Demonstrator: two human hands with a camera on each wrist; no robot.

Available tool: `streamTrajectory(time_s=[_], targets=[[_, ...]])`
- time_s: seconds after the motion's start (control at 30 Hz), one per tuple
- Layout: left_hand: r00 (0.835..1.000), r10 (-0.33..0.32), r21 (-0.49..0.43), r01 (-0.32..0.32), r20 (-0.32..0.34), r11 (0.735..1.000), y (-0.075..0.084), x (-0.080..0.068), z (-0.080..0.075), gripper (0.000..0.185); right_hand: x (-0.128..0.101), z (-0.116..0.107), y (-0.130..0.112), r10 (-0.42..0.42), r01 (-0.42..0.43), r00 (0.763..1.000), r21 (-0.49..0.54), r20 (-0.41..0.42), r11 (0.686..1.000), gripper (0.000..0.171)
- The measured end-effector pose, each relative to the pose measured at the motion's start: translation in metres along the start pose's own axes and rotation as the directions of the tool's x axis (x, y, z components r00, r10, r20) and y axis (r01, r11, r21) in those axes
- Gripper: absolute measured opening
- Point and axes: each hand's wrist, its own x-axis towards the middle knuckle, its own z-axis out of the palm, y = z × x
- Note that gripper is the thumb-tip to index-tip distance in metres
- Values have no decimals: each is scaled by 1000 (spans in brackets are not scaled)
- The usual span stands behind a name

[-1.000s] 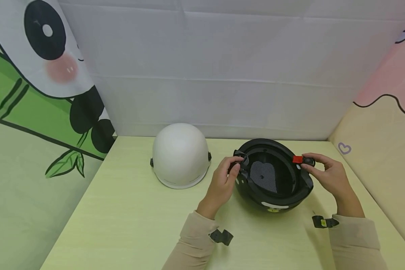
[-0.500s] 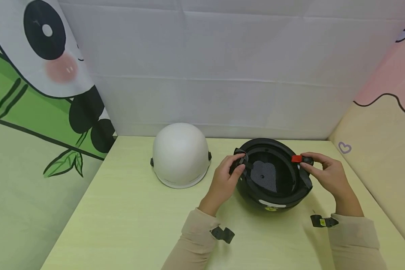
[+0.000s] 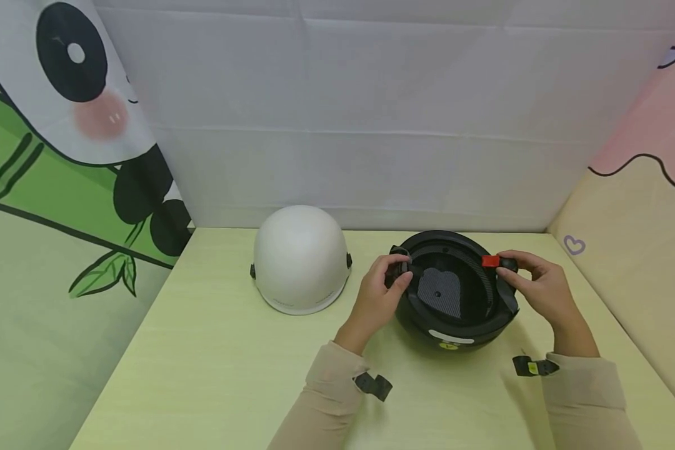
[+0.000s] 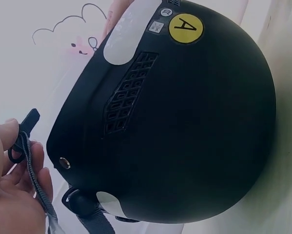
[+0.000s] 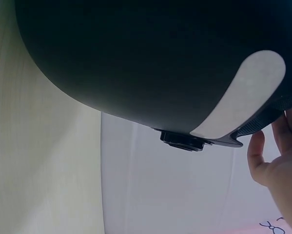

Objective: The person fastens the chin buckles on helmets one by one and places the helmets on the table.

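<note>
A black helmet lies upside down on the table, its padded inside facing up. At its left rim my left hand pinches the black strap buckle tongue between thumb and fingers. A grey strap trails down from it in the left wrist view. Over the right rim, my right hand pinches the other half of the strap buckle, a black piece with a red end pointing left. In the right wrist view the helmet shell hides that piece, and only part of the hand shows.
A white helmet stands dome up to the left of the black one. The pale yellow table meets a white cloth wall behind both helmets. Printed panels rise on either side.
My right hand has shifted slightly left with the red-ended buckle half. My left hand has edged right with the buckle tongue. The black helmet has turned slightly; the white helmet stays put.
</note>
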Motion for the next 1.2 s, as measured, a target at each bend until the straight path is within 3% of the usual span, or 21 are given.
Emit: streamTrajectory(time_s=[0.07,0.27,0.5,1.2], targets=[[1000,6,4,-6,6,1000,-11,1,3,29,-1,1,0,-16,16,1000,26,2,1000,25],[999,18,27,-19,31,999,-19,3,4,31,-5,4,-1,-29,28,1000,65,4,997,25],[999,-8,31,7,50,1000,-16,5,4,30,-8,7,-4,-36,35,999,89,8,995,24],[990,4,62,-13,139,998,-8,10,11,29,-18,14,-10,5,-6,1000,69,10,998,26]])
